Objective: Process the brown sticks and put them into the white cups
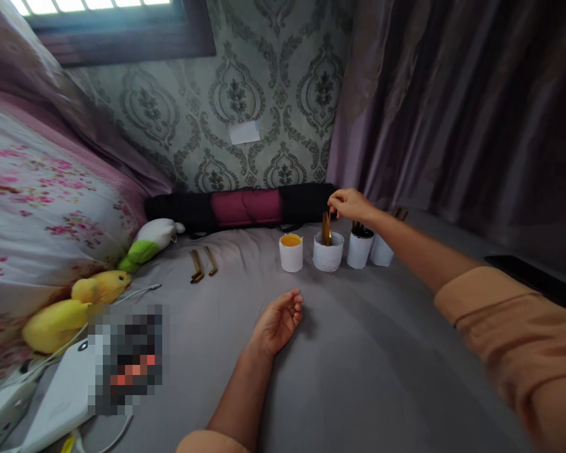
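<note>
Grey sheet (368,377) fills most of the low area, dark curtain (405,126) at right. Black-and-maroon roll (245,209) lies along the wall (283,94). Plush toys (51,328) at left, near a white device (63,384).

Right hand (351,204) is up over the cups, thumb and fingers pinched on the top of one thin stick (329,218) — stick hangs below the fingertips, roughly upright, lower end at the wide cup (328,258), next to the upright bundle (325,231) in it. Can't tell if it touches the bundle. Left hand (278,318) is low, nearer the camera, fingers loosely curled, nothing visible in it; stick is beyond it and to its right, well apart.

White cups in a row: yellow-lined cup (291,258) left of the wide one, dark-lined cup (359,253) right of it, then end cup (381,251), partly behind the right forearm. Smallest — bent sticks (197,267) on the sheet, beyond the left hand and to its left.
</note>
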Available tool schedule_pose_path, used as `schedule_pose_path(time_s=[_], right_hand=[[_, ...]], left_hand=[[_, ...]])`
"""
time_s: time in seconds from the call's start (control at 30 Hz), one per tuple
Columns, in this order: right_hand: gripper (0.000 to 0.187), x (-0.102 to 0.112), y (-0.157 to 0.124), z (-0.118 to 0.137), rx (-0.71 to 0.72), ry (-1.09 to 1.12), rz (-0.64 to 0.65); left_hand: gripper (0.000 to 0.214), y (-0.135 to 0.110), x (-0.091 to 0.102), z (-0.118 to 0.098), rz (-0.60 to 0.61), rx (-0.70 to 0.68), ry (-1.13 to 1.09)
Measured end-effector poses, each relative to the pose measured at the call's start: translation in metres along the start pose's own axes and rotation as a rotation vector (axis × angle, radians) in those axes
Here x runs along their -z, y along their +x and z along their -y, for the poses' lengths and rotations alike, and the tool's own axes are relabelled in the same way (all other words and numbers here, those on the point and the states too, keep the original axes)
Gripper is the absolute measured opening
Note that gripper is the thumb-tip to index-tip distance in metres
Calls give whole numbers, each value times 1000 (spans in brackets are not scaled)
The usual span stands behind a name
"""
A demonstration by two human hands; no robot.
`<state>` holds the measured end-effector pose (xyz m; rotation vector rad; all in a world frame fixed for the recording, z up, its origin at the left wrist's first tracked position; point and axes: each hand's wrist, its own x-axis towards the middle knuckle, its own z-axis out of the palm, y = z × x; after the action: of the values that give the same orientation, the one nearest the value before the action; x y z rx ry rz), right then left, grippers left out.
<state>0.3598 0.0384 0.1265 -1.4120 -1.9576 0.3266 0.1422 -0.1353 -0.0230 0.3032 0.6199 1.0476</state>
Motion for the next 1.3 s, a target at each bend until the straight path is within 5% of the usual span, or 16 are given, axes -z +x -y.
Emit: schedule_pose_path(time_s=[0.8,1.3], right_hand=[[17,-30,8,1,-41,-39,111],[21,-30,2,4,-45,-183,46]], left_hand=[[15,-1,-1,0,-2,2,-6],[14,-2,-3,-1,-4,4,4]])
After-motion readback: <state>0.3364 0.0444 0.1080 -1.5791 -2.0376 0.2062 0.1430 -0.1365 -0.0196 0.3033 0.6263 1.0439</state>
